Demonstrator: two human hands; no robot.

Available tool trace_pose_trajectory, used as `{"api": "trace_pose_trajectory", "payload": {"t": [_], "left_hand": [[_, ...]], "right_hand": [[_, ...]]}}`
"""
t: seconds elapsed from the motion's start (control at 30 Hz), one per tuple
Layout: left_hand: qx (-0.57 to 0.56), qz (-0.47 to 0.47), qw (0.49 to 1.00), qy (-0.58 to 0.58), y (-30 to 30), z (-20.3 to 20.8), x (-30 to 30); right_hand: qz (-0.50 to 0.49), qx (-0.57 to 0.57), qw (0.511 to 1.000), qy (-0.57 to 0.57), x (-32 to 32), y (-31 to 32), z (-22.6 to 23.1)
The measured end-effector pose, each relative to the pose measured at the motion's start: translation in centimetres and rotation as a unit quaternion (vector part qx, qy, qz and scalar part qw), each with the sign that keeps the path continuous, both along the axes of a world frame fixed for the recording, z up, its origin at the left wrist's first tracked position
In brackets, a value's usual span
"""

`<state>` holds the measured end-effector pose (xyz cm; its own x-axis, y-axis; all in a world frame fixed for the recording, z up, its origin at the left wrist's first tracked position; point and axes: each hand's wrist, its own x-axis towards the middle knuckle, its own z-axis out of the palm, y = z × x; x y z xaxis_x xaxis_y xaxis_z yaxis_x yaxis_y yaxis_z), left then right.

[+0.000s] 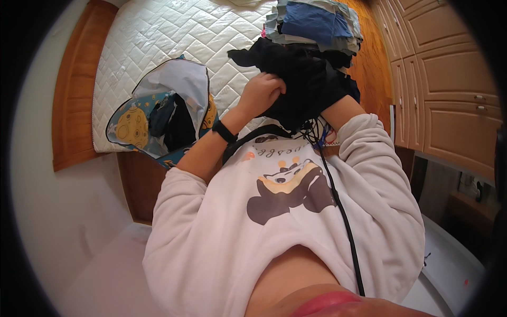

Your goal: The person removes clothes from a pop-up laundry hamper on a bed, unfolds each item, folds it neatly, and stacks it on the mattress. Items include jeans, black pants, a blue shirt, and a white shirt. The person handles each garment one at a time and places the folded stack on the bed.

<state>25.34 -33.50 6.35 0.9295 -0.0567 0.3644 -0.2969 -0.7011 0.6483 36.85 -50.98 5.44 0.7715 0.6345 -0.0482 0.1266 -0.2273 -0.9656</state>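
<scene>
A black garment (303, 79) is bunched up in front of my chest, its kind hard to make out. My left hand (265, 91), with a black band on the wrist, has its fingers curled closed on the near left side of the cloth. From the right, my right forearm (342, 112) runs under or into the garment, so the right hand and its fingers are hidden. Black cords (311, 129) hang below the cloth near my body.
An open zippered storage bag (177, 74) with dark clothes (177, 124) inside sits at left on the white quilted mattress (158, 34). Beyond the garment stands a stack of folded clothes (317, 24). Wooden cabinets (449, 79) line the right, and a wooden bed end (79, 90) the left.
</scene>
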Motion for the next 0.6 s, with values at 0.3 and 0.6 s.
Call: {"api": "trace_pose_trajectory", "payload": {"t": [0.3, 0.6], "left_hand": [[-0.219, -0.080, 0.970, 0.063, -3.3, -3.0, 2.9], [-0.635, 0.142, 0.734, 0.194, 10.7, -10.9, 7.8]], "right_hand": [[0.105, 0.021, 0.976, 0.188, -1.7, 6.9, 1.7], [0.044, 0.073, 0.873, 0.481, 1.1, -0.1, 4.3]]}}
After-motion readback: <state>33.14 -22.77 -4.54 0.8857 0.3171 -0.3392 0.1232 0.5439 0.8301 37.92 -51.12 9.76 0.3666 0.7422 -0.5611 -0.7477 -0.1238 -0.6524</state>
